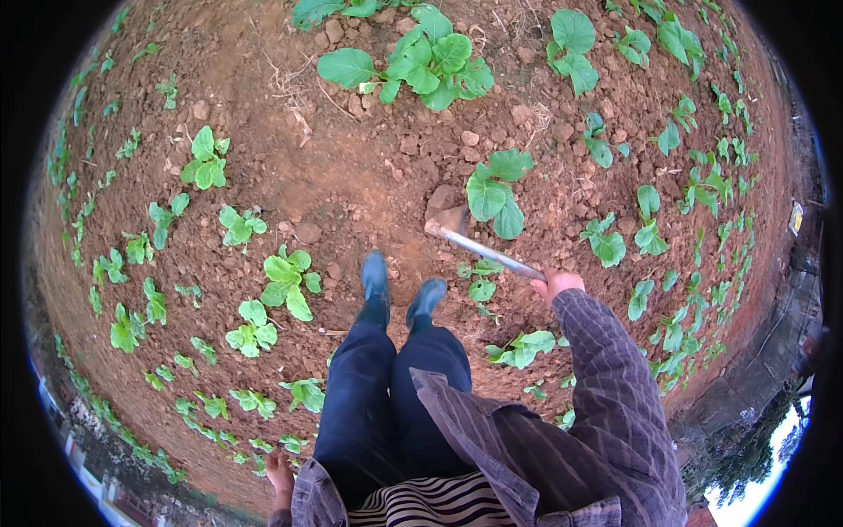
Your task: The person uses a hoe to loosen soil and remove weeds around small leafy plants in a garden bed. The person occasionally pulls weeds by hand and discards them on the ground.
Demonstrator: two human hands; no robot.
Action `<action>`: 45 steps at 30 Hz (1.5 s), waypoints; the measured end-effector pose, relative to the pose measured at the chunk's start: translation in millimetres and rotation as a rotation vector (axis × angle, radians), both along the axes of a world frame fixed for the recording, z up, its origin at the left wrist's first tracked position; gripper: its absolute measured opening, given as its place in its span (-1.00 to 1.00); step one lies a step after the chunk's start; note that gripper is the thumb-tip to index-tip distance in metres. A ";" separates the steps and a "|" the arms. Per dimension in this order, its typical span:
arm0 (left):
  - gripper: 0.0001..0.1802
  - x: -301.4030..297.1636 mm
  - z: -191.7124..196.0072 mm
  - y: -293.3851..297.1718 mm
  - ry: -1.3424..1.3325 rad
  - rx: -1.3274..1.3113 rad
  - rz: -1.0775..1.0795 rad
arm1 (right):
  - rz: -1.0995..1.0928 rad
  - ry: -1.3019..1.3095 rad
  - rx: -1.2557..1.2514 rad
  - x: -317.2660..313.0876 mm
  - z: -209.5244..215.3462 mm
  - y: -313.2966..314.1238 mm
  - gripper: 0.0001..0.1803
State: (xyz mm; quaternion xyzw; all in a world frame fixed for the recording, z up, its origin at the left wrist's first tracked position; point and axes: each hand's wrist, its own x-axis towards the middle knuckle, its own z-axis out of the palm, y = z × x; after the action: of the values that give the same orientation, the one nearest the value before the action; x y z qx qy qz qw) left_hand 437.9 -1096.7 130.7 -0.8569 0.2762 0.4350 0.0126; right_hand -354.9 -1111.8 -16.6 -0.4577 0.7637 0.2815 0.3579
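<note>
Right hand: we are seeing the right hand (pixel 558 285) gripping the shaft of a hoe, its fingers wrapping round the wood.
Left hand: the left hand (pixel 280 475) is hanging at the lower left, well apart from the hoe; we are unable to tell whether it is curling or holding anything.
Hoe: the hoe (pixel 496 253) is slanting from the right hand forward and leftward, its head lying at the soil ahead of the boots.
Blade: the blade (pixel 454 218) is nearly matching the earth in colour, so we are not reading how deep it is sitting.
Nearest plant: a broad-leaved plant (pixel 497 193) is standing just beside the blade, its lowest leaf hanging near the shaft.
Under the shaft: a small seedling (pixel 481 288) is showing below the handle, partly hidden by it.
Handling (our judgement): we are favouring short, shallow strokes, with the blade drawing away from the stem and the shaft riding above the seedling. One hand is giving little control over twist; we are thinking a second hand on the shaft would be steadying the edge.
Feet: the dark boots (pixel 375 277) are standing close together on bare earth; we are advising that strokes be stopping short of the toes.
Beyond: a larger leafy clump (pixel 430 66) is growing farther ahead, and scattered greens are spreading to both sides over reddish-brown, cloddy soil (pixel 342 189).
</note>
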 end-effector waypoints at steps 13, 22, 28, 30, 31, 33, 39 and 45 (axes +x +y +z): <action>-0.78 -53.4 -2.2 112.4 0.117 -0.079 0.065 | 0.041 -0.141 -0.028 13.5 -28.0 -29.0 -0.51; -0.74 -56.3 -19.3 194.7 0.094 -0.035 0.209 | 0.270 -0.505 -0.647 73.4 25.7 -59.2 -0.55; -0.81 -75.2 -13.0 150.9 0.041 -0.106 -0.014 | 0.007 -0.151 -0.072 -1.7 -32.6 7.0 -0.52; -0.85 -75.4 -10.9 152.6 0.083 -0.091 0.098 | 0.070 -0.134 -0.142 6.9 -36.5 12.2 -0.46; -0.87 -74.2 -2.0 161.0 0.098 -0.067 0.155 | 0.068 -0.148 -0.168 17.7 -26.2 6.9 -0.46; -0.87 -65.9 -1.0 181.3 0.082 -0.110 0.181 | 0.067 -0.187 -0.243 38.8 -5.8 -14.7 -0.47; -0.79 -79.6 -14.2 173.5 0.122 -0.078 0.197 | 0.092 -0.298 -0.226 19.8 -6.5 -6.8 -0.52; -0.81 -91.2 -2.1 160.8 0.102 -0.018 0.179 | 0.027 -0.054 -0.044 -15.4 -18.3 36.6 -0.42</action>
State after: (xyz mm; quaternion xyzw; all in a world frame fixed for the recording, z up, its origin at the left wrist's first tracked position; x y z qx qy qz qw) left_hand 346.8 -935.9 128.6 -0.8551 0.2028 0.4748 -0.0478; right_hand -370.3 -1075.1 -35.0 -0.4832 0.7534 0.2569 0.3645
